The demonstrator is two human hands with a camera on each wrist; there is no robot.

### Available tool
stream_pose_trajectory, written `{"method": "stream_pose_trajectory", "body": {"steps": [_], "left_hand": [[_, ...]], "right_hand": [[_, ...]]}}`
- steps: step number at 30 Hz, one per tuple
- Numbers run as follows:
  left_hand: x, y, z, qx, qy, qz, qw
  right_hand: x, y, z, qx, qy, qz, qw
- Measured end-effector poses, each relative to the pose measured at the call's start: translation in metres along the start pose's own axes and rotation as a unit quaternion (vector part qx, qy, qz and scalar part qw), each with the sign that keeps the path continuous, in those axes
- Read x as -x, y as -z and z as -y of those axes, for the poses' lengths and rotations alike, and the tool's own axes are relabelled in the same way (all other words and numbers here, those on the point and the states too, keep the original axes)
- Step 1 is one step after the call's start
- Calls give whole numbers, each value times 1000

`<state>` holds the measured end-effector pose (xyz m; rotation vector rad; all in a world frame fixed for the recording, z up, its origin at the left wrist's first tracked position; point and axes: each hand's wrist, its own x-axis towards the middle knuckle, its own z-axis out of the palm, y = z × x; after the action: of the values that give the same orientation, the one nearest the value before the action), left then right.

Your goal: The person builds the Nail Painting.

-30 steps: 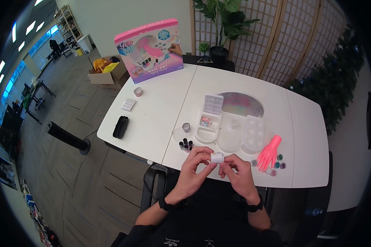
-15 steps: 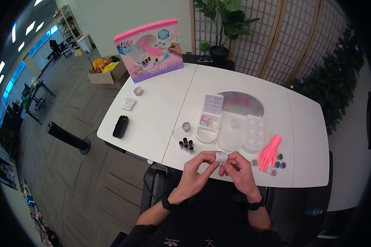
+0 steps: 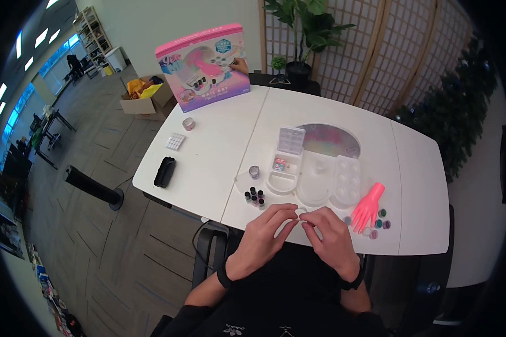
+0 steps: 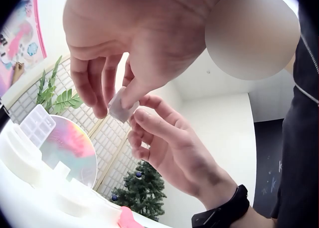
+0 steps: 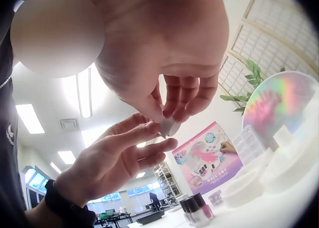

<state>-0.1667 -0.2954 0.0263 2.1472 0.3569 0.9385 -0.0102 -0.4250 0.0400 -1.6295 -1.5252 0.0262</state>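
Bottles (image 3: 254, 198) stand left of the tray (image 3: 311, 195), the toy hand (image 3: 367, 209) right of it.

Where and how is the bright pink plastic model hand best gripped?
Probably by the wrist, from above, fingers closing across it: the bright pink plastic model hand points that narrow end away from the person, while small round pots crowd its splayed digits.

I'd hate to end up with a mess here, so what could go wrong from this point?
The small pale item is held only by the fingertips of the left hand and right hand, near the table's near edge, so it might slip and fall. The dark-capped bottles stand bunched just beyond the left hand; a careless reach could topple them. The little pots beside the pink model hand could get knocked too.
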Motion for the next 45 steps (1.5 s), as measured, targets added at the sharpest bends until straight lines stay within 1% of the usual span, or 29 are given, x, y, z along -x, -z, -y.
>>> {"method": "stream_pose_trajectory", "body": {"steps": [4,6,7,8,10,12,13,15,18,21,24,25,27,28,30,33,34,36,39,42,45], "left_hand": [[0,-3,-5,12,7,-2,1000],[1,-6,-4,21,5,0,1000],[2,-7,-3,68,30,-11,997],[4,-10,-2,116,55,-22,992],[8,-14,-1,215,120,-35,968],[12,-17,2,318,197,-37,927],[14,-19,8,360,209,-19,909],[18,-24,19,442,232,18,866],[14,-23,15,461,233,23,856],[13,-24,22,506,260,26,822],[7,-21,9,483,263,14,835],[8,-23,10,436,226,7,871],[8,-26,14,335,147,-4,931],[7,-26,13,305,135,-3,943],[5,-22,10,242,113,-3,964],[5,-20,10,201,89,7,976],[5,-20,9,204,93,8,974],[4,-19,8,212,101,10,972],[7,-19,9,252,137,19,958],[7,-17,9,316,178,39,931],[4,-11,3,386,192,50,901]], "right_hand": [[-3,-1,-1,16,23,-16,999],[-4,1,-1,29,26,-9,999],[-5,2,-1,35,29,-6,999],[-4,1,-3,16,18,-10,1000],[0,-3,-5,-23,-5,-18,1000],[1,-3,-3,-61,-38,-29,997],[2,-4,-3,-80,-56,-35,995],[1,-4,-4,-95,-49,-37,994],[2,-6,-6,-111,-42,-29,992],[5,-8,-9,-108,-52,-22,992],[4,-7,-7,-104,-83,-32,991],[4,-7,-5,-104,-96,-38,989],[5,-7,-4,-153,-117,-45,980],[5,-7,-5,-177,-127,-49,975],[7,-6,-7,-205,-121,-51,970],[6,-5,-12,-249,-126,-49,959],[7,-5,-13,-264,-132,-48,954],[6,-4,-10,-246,-123,-51,960],[6,-3,-9,-191,-90,-53,976],[10,-6,-10,-144,-67,-56,986],[13,-9,-12,-110,-45,-61,991]]}}
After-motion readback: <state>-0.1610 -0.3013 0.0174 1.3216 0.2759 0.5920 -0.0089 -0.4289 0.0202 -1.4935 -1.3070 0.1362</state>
